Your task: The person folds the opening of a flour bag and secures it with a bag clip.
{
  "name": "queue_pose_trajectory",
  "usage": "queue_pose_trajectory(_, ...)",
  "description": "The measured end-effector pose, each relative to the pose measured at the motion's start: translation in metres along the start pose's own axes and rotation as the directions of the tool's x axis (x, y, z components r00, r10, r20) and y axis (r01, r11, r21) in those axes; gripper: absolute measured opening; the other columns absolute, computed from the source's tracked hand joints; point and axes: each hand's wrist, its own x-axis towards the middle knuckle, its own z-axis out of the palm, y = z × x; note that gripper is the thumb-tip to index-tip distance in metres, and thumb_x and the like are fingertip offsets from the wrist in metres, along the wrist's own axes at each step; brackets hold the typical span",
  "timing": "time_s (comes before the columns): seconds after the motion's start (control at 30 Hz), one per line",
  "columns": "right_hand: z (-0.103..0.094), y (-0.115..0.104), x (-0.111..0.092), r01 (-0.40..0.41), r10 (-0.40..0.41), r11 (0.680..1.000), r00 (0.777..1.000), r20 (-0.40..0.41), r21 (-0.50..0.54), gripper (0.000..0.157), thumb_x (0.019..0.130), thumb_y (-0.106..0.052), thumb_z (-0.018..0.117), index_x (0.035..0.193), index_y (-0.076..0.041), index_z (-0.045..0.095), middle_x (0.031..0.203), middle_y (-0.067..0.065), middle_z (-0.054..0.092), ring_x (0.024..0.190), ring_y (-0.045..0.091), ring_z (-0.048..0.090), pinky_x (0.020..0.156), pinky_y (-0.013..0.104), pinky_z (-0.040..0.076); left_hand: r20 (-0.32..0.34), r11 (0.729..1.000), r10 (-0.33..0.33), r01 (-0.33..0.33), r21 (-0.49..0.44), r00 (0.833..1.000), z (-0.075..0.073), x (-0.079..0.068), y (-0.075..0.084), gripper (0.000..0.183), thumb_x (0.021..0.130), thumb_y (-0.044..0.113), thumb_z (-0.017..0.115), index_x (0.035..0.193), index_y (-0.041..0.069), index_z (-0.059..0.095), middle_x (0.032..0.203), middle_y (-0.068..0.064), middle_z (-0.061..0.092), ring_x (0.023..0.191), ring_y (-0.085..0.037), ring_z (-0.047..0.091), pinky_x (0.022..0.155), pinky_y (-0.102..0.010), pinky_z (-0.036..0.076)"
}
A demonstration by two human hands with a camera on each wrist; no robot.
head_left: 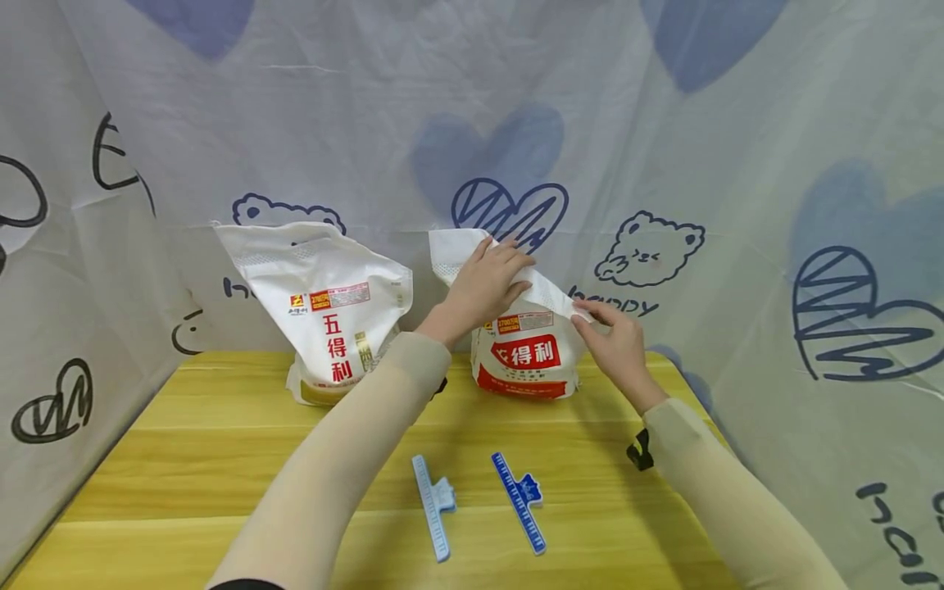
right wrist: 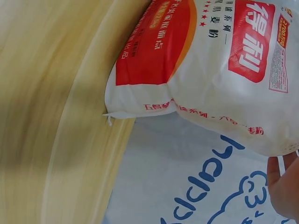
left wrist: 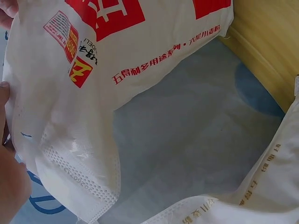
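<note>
A white flour bag with red print (head_left: 527,356) stands upright at the table's back, its slack top slanting down to the right. My left hand (head_left: 488,285) grips the upper edge, fingers over the top and thumb in front. In the left wrist view only part of this hand (left wrist: 15,184) shows, beside the bag's top (left wrist: 79,154). With thumb and fingers, my right hand (head_left: 615,340) pinches the top's right corner. The right wrist view catches that hand (right wrist: 286,189) at the bag's edge; its grip is partly cut off there.
Another white flour bag (head_left: 324,303) stands to the left, its top tall and loose. Nearer the front lie a light blue clip (head_left: 431,508) and a dark blue clip (head_left: 519,504) on the wooden table (head_left: 221,475). A printed cloth (head_left: 354,123) hangs behind.
</note>
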Motion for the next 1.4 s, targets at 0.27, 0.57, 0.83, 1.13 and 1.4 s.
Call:
queue_pose_trajectory(0.27,0.002,-0.001,0.004,-0.162,0.153,0.983,0.983,0.099,0.089,0.045,0.101,-0.025,0.070,0.141,-0.006,0.061,0.139,0.016,0.064,0.129,0.034,0.060,0.106,0.051,0.053,-0.046,1.000,0.015,-0.015,0.001,0.999,0.003,-0.002,-0.002,0.036,0.105,0.028,0.063,0.140,0.016,0.062,0.141,-0.002,0.063,0.140,-0.022,0.049,0.130,-0.047,0.014)
queue_pose_trajectory(0.57,0.006,0.008,0.003,-0.206,0.198,0.977,0.973,0.117,0.062,0.043,0.105,-0.026,0.065,0.143,-0.007,0.061,0.142,0.017,0.063,0.119,0.035,0.061,0.096,0.050,0.057,-0.068,1.000,0.012,-0.013,-0.018,0.998,0.003,-0.005,-0.003,0.029,0.104,0.023,0.066,0.132,0.014,0.066,0.135,-0.003,0.066,0.135,-0.023,0.053,0.130,-0.046,0.016)
queue_pose_trajectory(0.83,0.011,0.010,0.002,-0.262,0.256,0.962,0.964,0.078,0.077,0.040,0.111,-0.029,0.051,0.144,-0.010,0.061,0.139,0.016,0.064,0.112,0.032,0.061,0.094,0.046,0.058,-0.097,1.000,-0.010,0.008,-0.029,0.995,0.006,-0.004,-0.006,0.027,0.104,0.022,0.066,0.129,0.015,0.068,0.133,-0.002,0.067,0.133,-0.024,0.055,0.129,-0.047,0.019)
queue_pose_trajectory(1.13,0.016,0.015,0.004,-0.258,0.256,0.964,0.966,0.033,0.068,0.036,0.110,-0.028,0.054,0.141,-0.012,0.064,0.132,0.014,0.068,0.103,0.029,0.064,0.080,0.029,0.056,-0.094,0.996,-0.068,0.063,-0.060,0.993,0.005,-0.003,-0.007,0.022,0.105,0.023,0.063,0.125,0.016,0.070,0.131,-0.002,0.069,0.134,-0.024,0.054,0.129,-0.046,0.018)
queue_pose_trajectory(1.4,0.016,0.016,0.007,-0.214,0.214,0.975,0.977,0.007,0.063,0.033,0.108,-0.022,0.058,0.135,-0.007,0.068,0.128,0.016,0.071,0.100,0.031,0.068,0.074,0.020,0.055,-0.134,0.998,-0.068,0.064,-0.027,0.989,0.004,-0.003,-0.009,0.019,0.104,0.026,0.065,0.117,0.016,0.073,0.122,0.000,0.071,0.123,-0.022,0.059,0.123,-0.041,0.032)
